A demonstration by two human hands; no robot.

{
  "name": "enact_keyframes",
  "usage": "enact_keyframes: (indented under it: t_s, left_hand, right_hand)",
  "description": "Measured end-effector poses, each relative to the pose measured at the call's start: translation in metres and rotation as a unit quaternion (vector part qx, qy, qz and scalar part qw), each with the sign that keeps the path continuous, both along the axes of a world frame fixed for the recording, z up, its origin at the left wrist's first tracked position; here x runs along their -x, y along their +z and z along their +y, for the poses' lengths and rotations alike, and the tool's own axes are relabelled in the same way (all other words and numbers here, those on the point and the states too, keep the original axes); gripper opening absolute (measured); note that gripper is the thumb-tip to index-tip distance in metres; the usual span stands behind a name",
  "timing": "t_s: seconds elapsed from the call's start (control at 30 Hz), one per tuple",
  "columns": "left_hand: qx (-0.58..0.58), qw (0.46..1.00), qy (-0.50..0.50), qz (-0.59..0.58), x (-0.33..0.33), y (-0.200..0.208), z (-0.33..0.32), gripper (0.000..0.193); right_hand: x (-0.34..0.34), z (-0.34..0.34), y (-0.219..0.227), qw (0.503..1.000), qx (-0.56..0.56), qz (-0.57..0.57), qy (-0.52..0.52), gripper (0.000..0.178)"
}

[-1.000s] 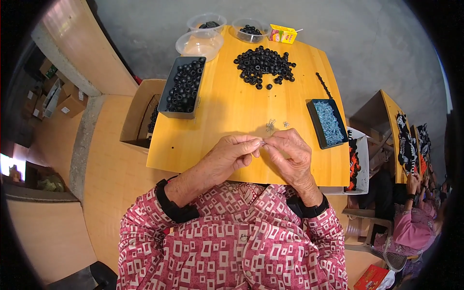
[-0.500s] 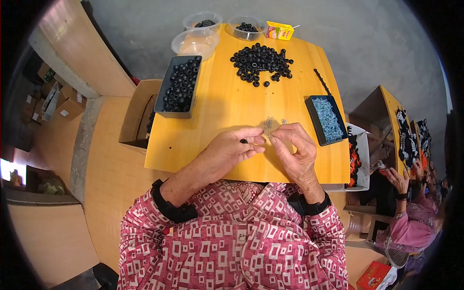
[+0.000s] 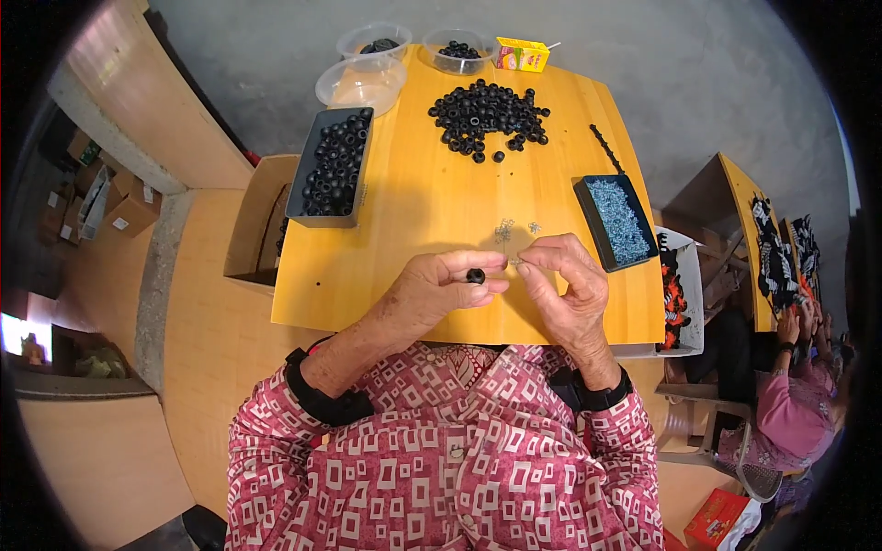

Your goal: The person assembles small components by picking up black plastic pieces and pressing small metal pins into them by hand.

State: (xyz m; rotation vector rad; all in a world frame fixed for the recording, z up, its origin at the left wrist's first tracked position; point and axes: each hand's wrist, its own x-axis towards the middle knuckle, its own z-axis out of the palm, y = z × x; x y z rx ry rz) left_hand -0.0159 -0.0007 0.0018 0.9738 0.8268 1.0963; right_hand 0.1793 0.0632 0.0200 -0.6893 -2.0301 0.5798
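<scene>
My left hand [image 3: 436,292] pinches a small black ring [image 3: 476,275] between thumb and fingers, above the near edge of the yellow table [image 3: 413,211]. My right hand [image 3: 570,285] sits beside it, fingertips closed on a tiny metal piece [image 3: 516,263] held close to the ring. A few more small metal pieces [image 3: 507,230] lie on the table just beyond my hands. A loose pile of black rings [image 3: 485,112] lies at the far middle of the table.
A dark tray of black rings [image 3: 333,167] sits at the left, a smaller tray of bluish metal bits [image 3: 617,220] at the right. Clear plastic bowls [image 3: 363,81] and a yellow carton [image 3: 521,55] stand at the far edge. An open cardboard box [image 3: 257,220] is left of the table. Another person [image 3: 785,404] works at the right.
My hands have shifted slightly apart; the black ring now shows in my left fingers and my right fingertips hold a small metal piece beside it.
</scene>
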Motion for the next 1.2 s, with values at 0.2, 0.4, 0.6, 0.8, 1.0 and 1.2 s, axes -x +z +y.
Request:
enact_keyframes:
  t_s: [0.2, 0.4, 0.6, 0.8, 1.0, 1.2]
  left_hand:
    - [0.02, 0.999, 0.002, -0.035, 0.002, 0.005, -0.001, 0.037]
    - [0.009, 0.999, 0.028, 0.013, 0.003, -0.001, 0.001, 0.027]
    - [-0.005, 0.998, 0.052, 0.023, 0.005, -0.004, 0.001, 0.026]
    - [-0.032, 0.996, 0.065, 0.047, 0.0, -0.006, 0.0, 0.026]
    - [-0.018, 0.998, 0.054, 0.025, 0.002, -0.006, 0.0, 0.024]
    - [-0.008, 0.997, 0.058, 0.043, 0.001, -0.007, 0.0, 0.024]
  right_hand:
    - [0.0, -0.002, 0.001, 1.0, 0.006, -0.002, 0.0, 0.011]
    - [0.0, -0.003, 0.002, 1.0, 0.004, -0.006, 0.009, 0.011]
    - [-0.001, -0.005, 0.004, 1.0, 0.0, 0.0, 0.012, 0.012]
    - [0.001, -0.007, 0.004, 0.999, -0.031, -0.011, 0.025, 0.013]
    - [0.004, -0.009, 0.003, 0.995, -0.082, -0.048, 0.027, 0.014]
    - [0.004, -0.01, 0.002, 0.993, -0.102, -0.056, 0.027, 0.016]
